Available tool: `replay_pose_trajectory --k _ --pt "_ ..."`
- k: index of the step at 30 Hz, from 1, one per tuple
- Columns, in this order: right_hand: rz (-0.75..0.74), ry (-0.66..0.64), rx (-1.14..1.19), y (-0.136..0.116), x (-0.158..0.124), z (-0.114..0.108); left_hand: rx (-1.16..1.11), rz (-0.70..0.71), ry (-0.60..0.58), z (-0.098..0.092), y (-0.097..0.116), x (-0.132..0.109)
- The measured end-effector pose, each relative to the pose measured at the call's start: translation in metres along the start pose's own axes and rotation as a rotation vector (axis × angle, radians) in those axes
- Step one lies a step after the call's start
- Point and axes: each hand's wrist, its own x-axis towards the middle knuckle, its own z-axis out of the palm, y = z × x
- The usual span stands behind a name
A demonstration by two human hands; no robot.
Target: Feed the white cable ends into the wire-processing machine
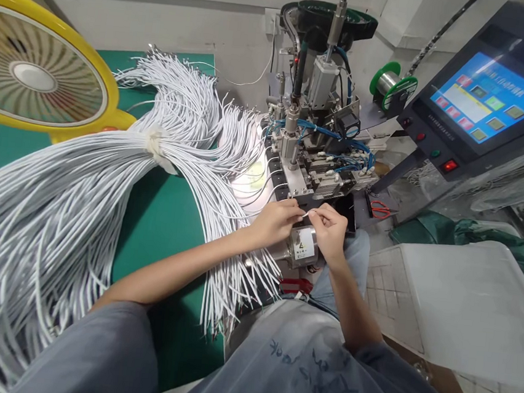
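A white cable [306, 214] runs between my two hands, close to the front of a small bench machine [299, 191]. My left hand [278, 221] is closed, pinching the cable with thumb and fingers. On the other side, my right hand [329, 228] pinches the cable's end; the tip is too small to make out. Below both hands sits a metal cylinder with a white label [304, 244]. A large tied bundle of white cables [191, 159] lies to the left, its loose ends [240, 275] hanging under my left forearm.
A yellow fan [110, 83] stands at the left on the green tabletop [157, 223]. At the right are a control screen [489, 98], a solder wire spool [388, 84], red-handled scissors [380, 209] and a white plastic tray [469, 303]. Red-handled pliers [296, 285] lie near my lap.
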Motion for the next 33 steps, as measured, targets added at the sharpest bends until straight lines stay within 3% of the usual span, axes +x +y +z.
replay_pose_trajectory --k 2,4,10,14,23,33 --pt "0.026 0.048 0.056 0.003 -0.003 0.004 -0.139 -0.044 0.034 0.005 0.001 -0.001" --pt "0.056 0.046 0.077 0.009 -0.004 0.005 -0.139 -0.043 0.006 0.007 0.001 -0.002" --pt "0.182 -0.045 0.032 0.042 0.008 -0.009 0.328 -0.082 -0.303 0.009 -0.009 0.0" --pt "0.275 -0.145 0.033 0.056 0.013 -0.012 0.425 -0.094 -0.412 0.012 -0.013 0.001" --pt "0.334 -0.157 0.057 0.067 0.019 -0.003 0.411 -0.084 -0.426 0.016 -0.019 -0.001" --pt "0.377 -0.209 0.107 0.063 0.024 -0.004 0.51 0.042 -0.392 0.018 -0.024 -0.003"
